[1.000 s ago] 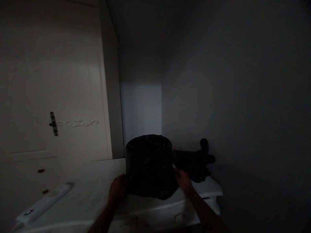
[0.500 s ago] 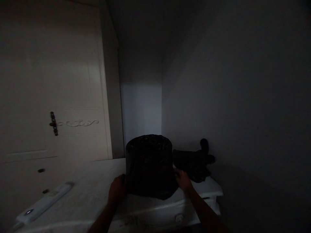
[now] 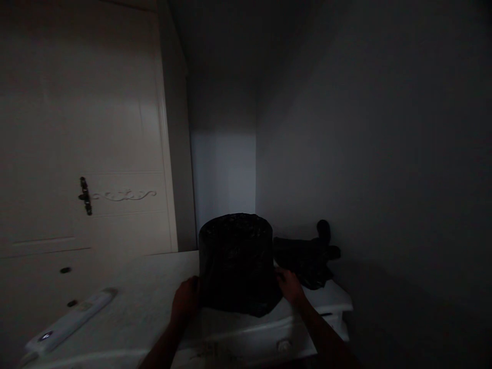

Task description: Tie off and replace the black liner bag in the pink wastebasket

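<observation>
A black plastic bag covers an upright round shape, likely a bin, standing on a white dresser top. Its crinkled upper rim is rounded, and the inside is too dark to make out. At the bag's lower left side, my left hand has its fingers closed on the plastic. My right hand pinches the loose lower edge on the other side. Just behind the right hand lies more black plastic, with dark rounded pieces on it that I cannot make out.
A white power strip lies at the dresser's left. The dresser has a drawer with a round knob at its front. A white wardrobe door with a dark handle stands left; a grey wall rises right. The room is dim.
</observation>
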A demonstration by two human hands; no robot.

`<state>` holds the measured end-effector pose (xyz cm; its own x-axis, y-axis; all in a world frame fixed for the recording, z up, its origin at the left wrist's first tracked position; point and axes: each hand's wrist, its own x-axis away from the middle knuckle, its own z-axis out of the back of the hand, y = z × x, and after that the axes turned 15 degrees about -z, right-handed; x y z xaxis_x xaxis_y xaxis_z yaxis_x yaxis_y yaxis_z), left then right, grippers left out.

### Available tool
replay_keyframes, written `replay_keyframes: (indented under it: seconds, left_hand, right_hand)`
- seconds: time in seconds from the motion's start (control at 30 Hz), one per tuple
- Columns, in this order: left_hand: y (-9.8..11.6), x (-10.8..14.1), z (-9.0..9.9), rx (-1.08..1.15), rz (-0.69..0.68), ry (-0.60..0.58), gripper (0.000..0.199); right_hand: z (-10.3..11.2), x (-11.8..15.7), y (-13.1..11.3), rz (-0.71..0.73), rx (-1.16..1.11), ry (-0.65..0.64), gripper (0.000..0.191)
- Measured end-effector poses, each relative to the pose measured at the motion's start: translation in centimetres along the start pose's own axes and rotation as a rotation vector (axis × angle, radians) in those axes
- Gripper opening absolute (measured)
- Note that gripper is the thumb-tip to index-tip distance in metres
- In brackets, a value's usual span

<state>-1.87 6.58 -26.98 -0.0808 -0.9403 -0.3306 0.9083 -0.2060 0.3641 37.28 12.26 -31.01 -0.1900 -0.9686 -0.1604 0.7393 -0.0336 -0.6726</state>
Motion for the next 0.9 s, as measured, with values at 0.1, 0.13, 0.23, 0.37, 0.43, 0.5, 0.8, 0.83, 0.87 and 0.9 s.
replay_keyframes:
  seconds: [0.1,0.13,0.23,0.37,0.43,0.5,0.8,0.83,0.87,0.9]
  left_hand:
    - [0.09,0.04,0.04,-0.016,0.004,0.005,0.035]
    - [0.11,0.06,0.04,-0.02,0.002,0.0,0.035]
    - [0.11,0.09,0.0,-0.021,0.007,0.001,0.036]
    - [0.03,0.09,-0.09,-0.003,0.006,0.009,0.035]
    - [-0.01,0.08,-0.09,0.003,0.007,0.0,0.034]
    - [-0.03,0.07,-0.09,0.009,0.015,-0.005,0.035]
    - [-0.04,0.05,-0.13,-0.026,0.004,0.001,0.038]
    - [-0.04,0.04,-0.16,-0.018,0.005,0.001,0.038]
    - [-0.04,0.03,-0.19,-0.01,0.001,0.003,0.039]
    - [-0.06,0.02,-0.22,-0.003,-0.004,0.008,0.039]
  right_hand:
    - [-0.17,-0.06,0.09,-0.018,-0.011,0.003,0.043]
    - [-0.24,-0.12,0.14,-0.022,-0.01,0.0,0.043]
    - [-0.31,-0.28,0.29,-0.017,0.003,-0.007,0.043]
    - [-0.11,-0.22,0.27,0.008,-0.006,-0.019,0.042]
    - [0.0,-0.1,0.2,0.006,-0.008,-0.01,0.042]
    - [0.06,0.02,0.13,-0.003,-0.017,0.007,0.041]
    - [0.15,0.0,-0.05,-0.007,-0.03,-0.013,0.042]
    - [0.11,-0.06,0.0,-0.001,-0.029,-0.019,0.042]
    - [0.07,-0.13,0.06,0.003,-0.029,-0.019,0.042]
    - [0.0,-0.2,0.14,0.007,-0.028,-0.019,0.042]
